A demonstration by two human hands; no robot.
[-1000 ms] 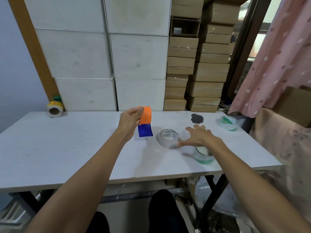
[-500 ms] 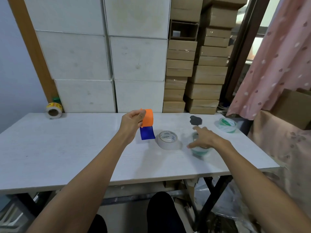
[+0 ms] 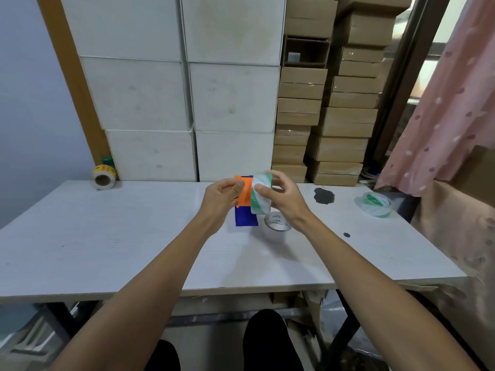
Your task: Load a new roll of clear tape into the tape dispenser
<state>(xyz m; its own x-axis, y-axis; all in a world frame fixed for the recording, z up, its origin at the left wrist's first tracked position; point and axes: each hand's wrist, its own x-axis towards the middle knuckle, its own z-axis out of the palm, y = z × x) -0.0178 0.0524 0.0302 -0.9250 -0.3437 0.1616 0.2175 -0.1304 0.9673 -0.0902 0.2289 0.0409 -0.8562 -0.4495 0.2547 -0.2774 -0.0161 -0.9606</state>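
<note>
My left hand [image 3: 221, 195] holds the orange and blue tape dispenser [image 3: 245, 202] upright above the white table [image 3: 107, 236]. My right hand [image 3: 278, 196] grips a clear tape roll with a green core [image 3: 260, 195] on edge and presses it against the dispenser's right side. Whether the roll sits on the dispenser's hub is hidden by my fingers. An empty-looking white roll core printed "MADE IN CHINA" [image 3: 276, 226] lies flat on the table just below my right wrist.
Another green-cored tape roll [image 3: 375, 204] lies at the table's right end, near a black stain [image 3: 324, 196]. A yellow label roll [image 3: 104, 176] stands at the back left. White boxes [image 3: 187, 97] and cardboard boxes [image 3: 321, 103] are stacked behind the table. Pink cloth [image 3: 442, 116] hangs right.
My right hand picked the green-cored roll up from the table's front right and brought it up against the dispenser. The left hand stayed raised with the dispenser.
</note>
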